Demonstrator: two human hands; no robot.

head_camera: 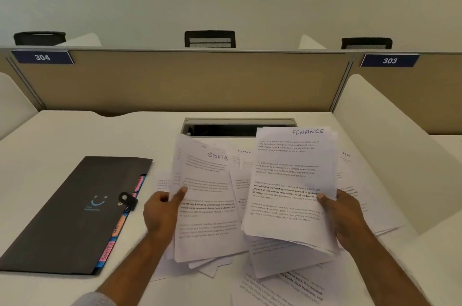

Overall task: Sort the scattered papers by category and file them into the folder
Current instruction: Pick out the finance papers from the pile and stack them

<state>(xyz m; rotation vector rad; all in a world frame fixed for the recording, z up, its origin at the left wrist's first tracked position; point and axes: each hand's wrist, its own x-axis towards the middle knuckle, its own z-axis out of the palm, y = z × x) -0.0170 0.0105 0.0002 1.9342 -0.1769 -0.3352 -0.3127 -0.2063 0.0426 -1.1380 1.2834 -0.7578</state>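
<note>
left hand (160, 210): grips a sheaf of sheets by its left edge, thumb on the front, fingers behind. Top sheet is headed SPORTS (207, 205).
right hand (345, 215): grips a second sheaf by its right edge, thumb on the front face. Top sheet is headed FINANCE (290, 180).
both sheaves: held up and tilted toward the camera, side by side, inner edges near or overlapping; can't tell if they touch.
loose papers (280, 283): scattered on the desk (50, 136) below and behind both hands. One beyond the gap between the sheaves starts "ADM", one outboard of the right hand reads HR.
folder (72, 213): dark, closed, snap strap fastened, flat on the desk outboard of the left hand, well apart from it. Coloured tabs (110, 248) show along the edge nearest that hand; HR and SPORTS are legible.
stage (judgement): sorting under way, nothing filed yet, strap not yet undone.
handling (judgement): paper is light, floppy and slick sheet on sheet. An edge pinch lets the far side droop and fan; the lower corners already splay. Better to square each sheaf on the desk and hold mid-edge with fingers spread behind.
folder grip (judgement): stiffer cover. Pin it flat with one hand, pop the strap, lift the cover at the tab edge.
risk (judgement): sheets sliding out and mixing categories.
</note>
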